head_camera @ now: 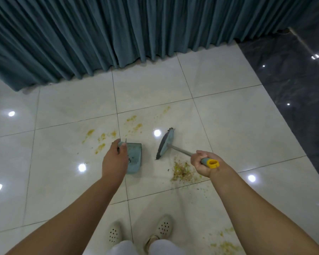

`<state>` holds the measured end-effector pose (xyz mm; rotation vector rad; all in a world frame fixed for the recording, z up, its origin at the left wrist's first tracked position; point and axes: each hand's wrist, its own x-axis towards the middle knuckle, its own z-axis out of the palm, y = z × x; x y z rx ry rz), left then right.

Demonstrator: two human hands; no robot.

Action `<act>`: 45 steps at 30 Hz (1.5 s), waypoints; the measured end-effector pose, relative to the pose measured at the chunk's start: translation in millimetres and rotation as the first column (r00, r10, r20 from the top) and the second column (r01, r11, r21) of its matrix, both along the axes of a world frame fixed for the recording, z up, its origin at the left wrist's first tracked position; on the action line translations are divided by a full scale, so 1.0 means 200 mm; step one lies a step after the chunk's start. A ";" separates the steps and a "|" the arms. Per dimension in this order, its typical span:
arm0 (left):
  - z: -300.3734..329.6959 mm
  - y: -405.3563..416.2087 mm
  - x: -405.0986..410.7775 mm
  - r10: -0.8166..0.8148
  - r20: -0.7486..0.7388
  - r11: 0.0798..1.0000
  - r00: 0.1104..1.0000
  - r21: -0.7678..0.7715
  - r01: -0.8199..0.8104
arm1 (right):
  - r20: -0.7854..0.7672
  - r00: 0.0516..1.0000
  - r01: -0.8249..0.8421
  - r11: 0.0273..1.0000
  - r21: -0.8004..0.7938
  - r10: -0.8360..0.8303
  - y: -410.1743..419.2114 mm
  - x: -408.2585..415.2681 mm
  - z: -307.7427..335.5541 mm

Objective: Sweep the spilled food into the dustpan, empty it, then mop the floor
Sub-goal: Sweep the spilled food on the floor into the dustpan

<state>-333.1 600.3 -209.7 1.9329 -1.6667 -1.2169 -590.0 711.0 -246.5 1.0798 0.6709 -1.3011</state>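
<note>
Crumbs (226,245) lie scattered by the person's pale shoes (163,228), unswept. Farther out, a gathered pile of spilled food (182,171) sits on the white tile floor (238,126), apart from the dustpan (134,157), which looks empty of it. The right hand (203,163) curls tightly round the broom (165,142) handle, arm extended, head tilted beside the pile. The left hand (114,159) grips the dustpan's handle, wrist bent down. Beyond, yellow smears (101,138) stain tiles before the teal curtain (118,30); emptying and mopping appear to remain.

Teal dustpan (134,157), yellow-tipped broom (166,143), teal pleated curtain (118,30), white tiles (228,111).
</note>
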 end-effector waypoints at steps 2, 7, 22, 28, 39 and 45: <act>0.00 0.02 -0.04 -0.043 0.004 0.999 0.999 -0.004 0.043 | 0.011 0.998 0.064 0.998 0.017 -0.064 0.09 -0.06 0.00; 0.01 0.08 -0.16 -0.145 -0.048 0.989 0.988 0.000 0.145 | 0.054 0.973 0.226 0.974 -0.012 -0.225 0.31 -0.13 0.02; 0.05 0.03 -0.12 -0.333 -0.108 0.942 0.937 0.003 0.335 | -0.087 0.911 0.408 0.912 0.046 -0.403 0.73 0.17 0.17; 0.09 -0.11 0.06 -0.404 -0.065 0.915 0.913 -0.036 0.402 | -0.073 0.924 0.378 0.925 0.030 -0.375 0.63 0.50 0.25; 0.12 -0.31 0.28 -0.484 0.014 0.874 0.875 -0.032 0.485 | -0.002 0.958 0.285 0.958 0.017 -0.286 0.37 1.04 0.17; 0.10 -0.34 0.31 -0.527 0.015 0.850 0.850 0.006 0.527 | -0.111 0.955 0.289 0.949 0.124 -0.277 0.38 1.08 0.16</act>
